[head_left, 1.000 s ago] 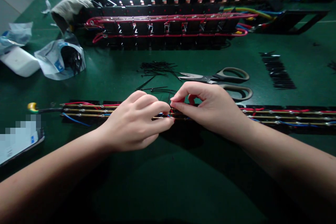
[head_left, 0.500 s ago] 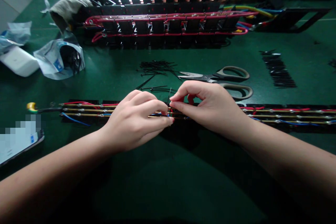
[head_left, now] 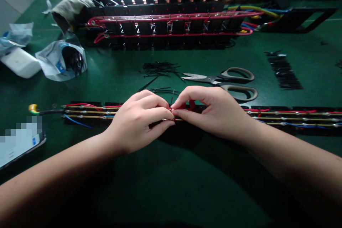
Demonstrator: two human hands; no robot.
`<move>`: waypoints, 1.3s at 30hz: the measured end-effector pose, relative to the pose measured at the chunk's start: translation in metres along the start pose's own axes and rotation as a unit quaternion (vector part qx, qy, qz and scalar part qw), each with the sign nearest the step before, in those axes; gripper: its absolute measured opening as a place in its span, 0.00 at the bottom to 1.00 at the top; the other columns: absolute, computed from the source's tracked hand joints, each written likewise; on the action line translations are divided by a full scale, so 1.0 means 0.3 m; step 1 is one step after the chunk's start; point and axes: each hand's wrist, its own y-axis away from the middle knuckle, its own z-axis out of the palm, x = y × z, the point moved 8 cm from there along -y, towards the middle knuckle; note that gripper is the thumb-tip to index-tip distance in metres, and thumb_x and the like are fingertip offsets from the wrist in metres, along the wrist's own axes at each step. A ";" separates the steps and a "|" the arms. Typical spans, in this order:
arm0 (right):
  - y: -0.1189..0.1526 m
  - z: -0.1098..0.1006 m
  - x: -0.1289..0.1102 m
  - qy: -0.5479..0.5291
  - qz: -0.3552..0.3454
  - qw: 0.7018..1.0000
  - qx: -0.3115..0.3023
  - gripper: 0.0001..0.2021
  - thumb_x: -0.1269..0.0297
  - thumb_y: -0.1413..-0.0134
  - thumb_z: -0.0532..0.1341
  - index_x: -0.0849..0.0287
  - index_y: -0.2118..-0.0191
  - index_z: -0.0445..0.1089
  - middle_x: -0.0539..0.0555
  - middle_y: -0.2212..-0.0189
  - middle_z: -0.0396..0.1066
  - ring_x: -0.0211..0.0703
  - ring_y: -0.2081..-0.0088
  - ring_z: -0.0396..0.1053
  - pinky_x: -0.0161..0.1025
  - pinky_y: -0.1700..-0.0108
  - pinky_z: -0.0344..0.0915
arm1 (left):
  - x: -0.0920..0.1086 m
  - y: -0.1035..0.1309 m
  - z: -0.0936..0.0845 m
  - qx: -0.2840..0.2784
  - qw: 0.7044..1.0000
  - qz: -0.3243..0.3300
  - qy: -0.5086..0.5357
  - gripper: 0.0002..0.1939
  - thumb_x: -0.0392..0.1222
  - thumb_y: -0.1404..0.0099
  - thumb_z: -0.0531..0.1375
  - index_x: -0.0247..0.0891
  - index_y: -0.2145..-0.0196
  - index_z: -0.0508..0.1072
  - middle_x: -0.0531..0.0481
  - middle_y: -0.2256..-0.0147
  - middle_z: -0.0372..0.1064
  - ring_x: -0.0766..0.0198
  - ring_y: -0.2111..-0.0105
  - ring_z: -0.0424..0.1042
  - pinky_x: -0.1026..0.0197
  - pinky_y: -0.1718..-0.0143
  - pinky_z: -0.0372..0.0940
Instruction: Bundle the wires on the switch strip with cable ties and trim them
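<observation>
A long black strip assembly [head_left: 291, 118] with brass-coloured rods and red and blue wires runs across the bench in front of me. At its middle, a thin black cable tie [head_left: 173, 94] sticks up between my hands. My right hand [head_left: 216, 108] pinches this tie low down with thumb and forefinger. My left hand [head_left: 136, 123] is closed over the strip from the left, fingertips almost touching the right ones. What its fingers grip is hidden. Behind the hands lie loose black cable ties [head_left: 160, 67] and scissors [head_left: 216, 78] with grey-black handles, blades pointing left.
A bundle of black cable ties [head_left: 284, 71] lies at the right. On the left are an opened plastic bag [head_left: 50, 60], a white case [head_left: 20, 64] and a phone [head_left: 21, 142]. Larger wired black assemblies [head_left: 171, 25] span the back of the green bench [head_left: 171, 185].
My right hand has come slightly down and left, its pinch lower on the cable tie. The left fingers have shifted, with the thumb now a little apart from the forefinger.
</observation>
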 end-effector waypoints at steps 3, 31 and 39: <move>-0.001 0.001 0.004 -0.004 0.002 1.000 -0.012 0.01 0.71 0.44 0.65 0.60 0.66 0.76 0.49 0.70 0.77 0.36 0.67 0.73 0.33 0.65 0.67 | -0.008 -0.006 -0.003 0.008 1.000 -0.010 0.018 0.04 0.38 0.32 0.63 0.40 0.65 0.78 0.50 0.64 0.75 0.64 0.62 0.70 0.60 0.59 0.65; 0.001 -0.001 0.008 0.007 0.011 1.000 -0.028 0.03 0.71 0.46 0.66 0.60 0.65 0.77 0.48 0.70 0.76 0.32 0.69 0.71 0.30 0.67 0.66 | -0.044 -0.012 0.013 -0.039 0.994 -0.083 0.065 0.07 0.41 0.32 0.62 0.40 0.67 0.79 0.51 0.63 0.75 0.63 0.59 0.68 0.60 0.57 0.62; 0.004 0.003 -0.004 0.031 -0.018 0.999 -0.017 0.01 0.71 0.47 0.66 0.61 0.67 0.76 0.49 0.70 0.76 0.34 0.69 0.72 0.31 0.66 0.65 | -0.047 -0.013 0.014 -0.040 0.993 -0.085 0.067 0.07 0.41 0.33 0.62 0.40 0.68 0.79 0.51 0.63 0.75 0.64 0.60 0.68 0.61 0.58 0.62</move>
